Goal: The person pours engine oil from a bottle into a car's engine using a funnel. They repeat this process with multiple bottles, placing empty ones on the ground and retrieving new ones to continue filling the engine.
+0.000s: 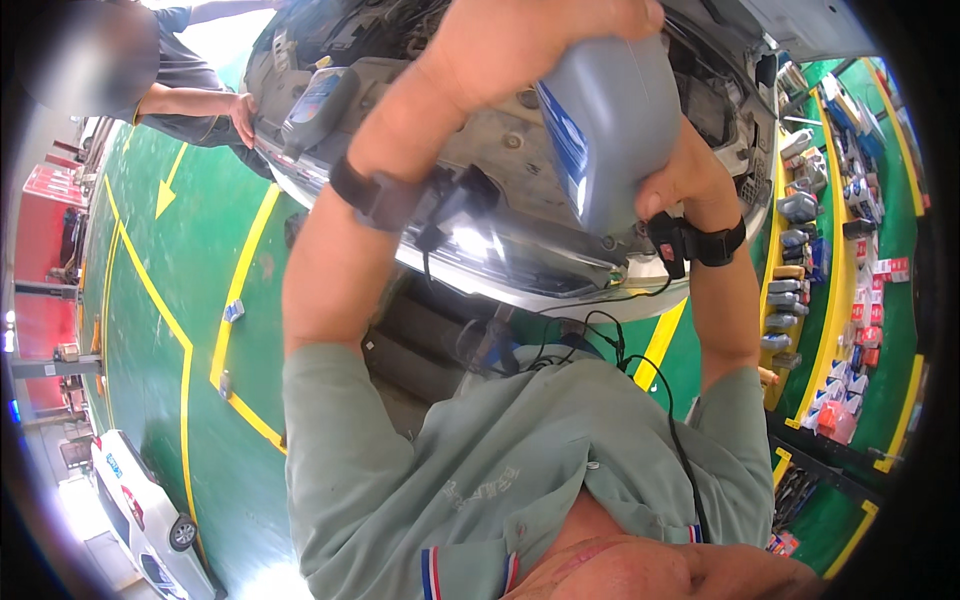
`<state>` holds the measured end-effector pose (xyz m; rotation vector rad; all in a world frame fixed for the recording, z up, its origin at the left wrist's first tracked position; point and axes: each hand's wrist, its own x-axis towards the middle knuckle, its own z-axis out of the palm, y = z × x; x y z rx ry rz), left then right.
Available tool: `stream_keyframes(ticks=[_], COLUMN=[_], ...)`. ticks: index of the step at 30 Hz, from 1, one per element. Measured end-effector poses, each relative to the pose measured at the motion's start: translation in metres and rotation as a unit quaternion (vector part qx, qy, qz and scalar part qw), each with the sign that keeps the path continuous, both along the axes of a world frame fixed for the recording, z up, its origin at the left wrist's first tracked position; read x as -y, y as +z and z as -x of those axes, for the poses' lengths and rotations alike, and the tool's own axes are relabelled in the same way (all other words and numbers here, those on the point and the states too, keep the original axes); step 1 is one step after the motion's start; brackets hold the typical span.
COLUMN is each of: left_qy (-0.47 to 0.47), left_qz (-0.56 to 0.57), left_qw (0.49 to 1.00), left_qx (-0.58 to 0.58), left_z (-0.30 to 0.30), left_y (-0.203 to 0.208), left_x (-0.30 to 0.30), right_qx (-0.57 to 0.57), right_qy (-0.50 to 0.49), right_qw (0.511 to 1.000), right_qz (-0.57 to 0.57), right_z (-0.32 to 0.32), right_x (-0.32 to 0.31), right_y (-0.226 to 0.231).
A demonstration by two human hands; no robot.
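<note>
Both my hands are on a grey plastic oil jug (632, 120) with a blue label, raised over the front of a car's engine bay. My left hand (545, 45) is closed over its upper end, partly cut off by the frame's top edge. Lower down, my right hand (690, 175) grips its right side, the thumb lying against the plastic. The jug's mouth is not visible, so I cannot tell whether it is uncapped. A second grey jug (322, 108) with a blue label lies tilted on the left front of the engine bay.
At the far left, a co-worker's hand (243, 118) rests by the car's edge. Black cables (620, 345) hang between me and the bumper (540, 290). Yellow-edged shelves (835, 250) with bottles and boxes stand right. A white car (150, 510) is parked at lower left.
</note>
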<state>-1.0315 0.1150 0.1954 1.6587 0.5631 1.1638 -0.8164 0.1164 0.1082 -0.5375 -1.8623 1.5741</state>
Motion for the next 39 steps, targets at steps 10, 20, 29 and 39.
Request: stream_keyframes(ticks=[10,20,29,39], left_qy=[0.102,0.418,0.318,0.400], left_qz=[0.045,0.118,0.066,0.065], left_qw=[0.993,0.804,0.694,0.701], left_qx=[0.045,-0.406,-0.642,-0.587], left_z=[0.097,0.175,0.156,0.171], left_y=[-0.052,-0.270,-0.338,-0.369], left_x=[-0.120,-0.244,-0.312,-0.346], right_qx=[-0.060,0.086,0.178,0.278], right_qy=[-0.171,-0.425,-0.462,-0.430], right_qw=[0.977,0.851,0.830,0.804], right_qz=[-0.114,-0.298,-0.257,-0.303], right_z=[0.043,0.029,0.049,0.071], right_x=[-0.067,-0.171,-0.211,-0.277], right_y=[-0.008,-0.059,-0.095,-0.125])
